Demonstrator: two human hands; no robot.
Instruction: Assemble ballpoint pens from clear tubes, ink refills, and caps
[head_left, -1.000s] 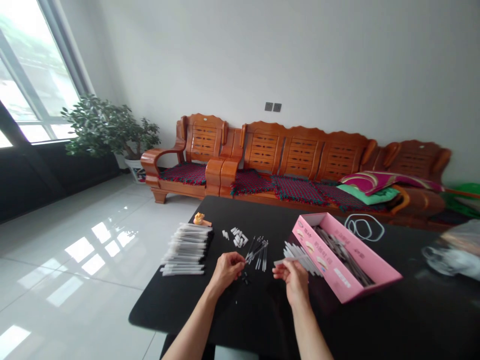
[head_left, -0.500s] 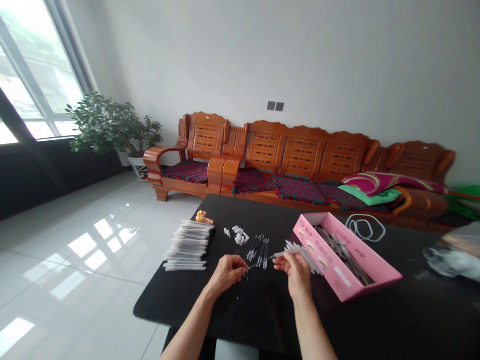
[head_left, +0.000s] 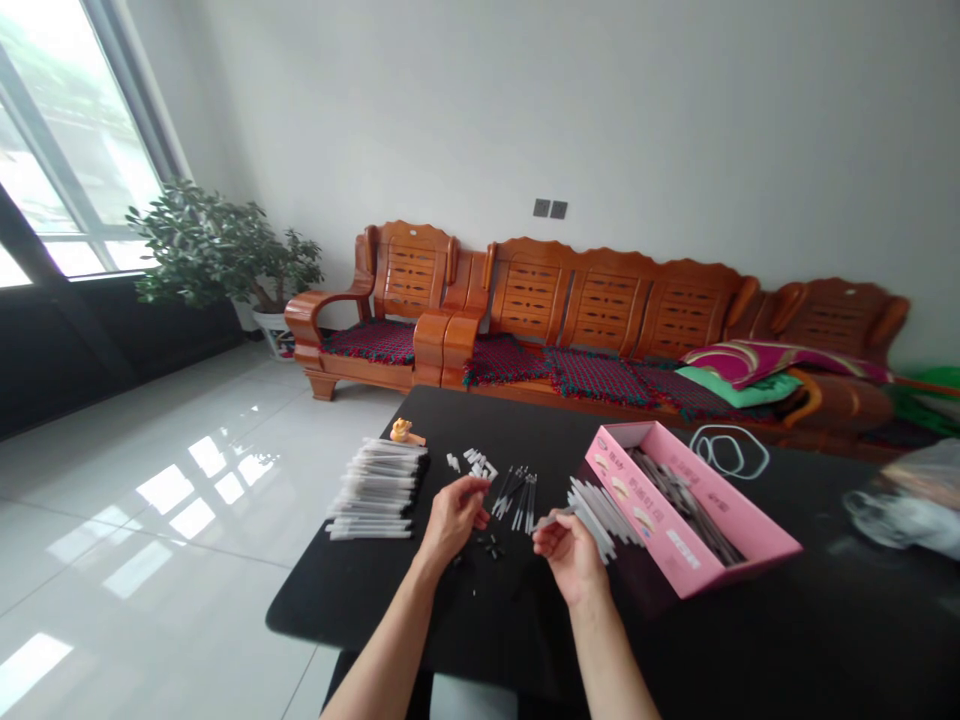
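My right hand is closed round a thin white pen barrel above the black table. My left hand hovers beside it with its fingers pinched; whatever they hold is too small to name. Between the hands lie a few small black tips. Just beyond them are thin dark refills and small white caps. A fan of white barrels leans by the pink box.
A stack of finished white pens lies at the table's left edge with a small orange figure behind it. White loops and a clear plastic bag sit at the right. A wooden sofa and a potted plant stand behind.
The right hand has drawn nearer and to the left with the white barrel. The left hand has lifted slightly towards the caps, and the thin refill seen between the hands half a second ago no longer shows.
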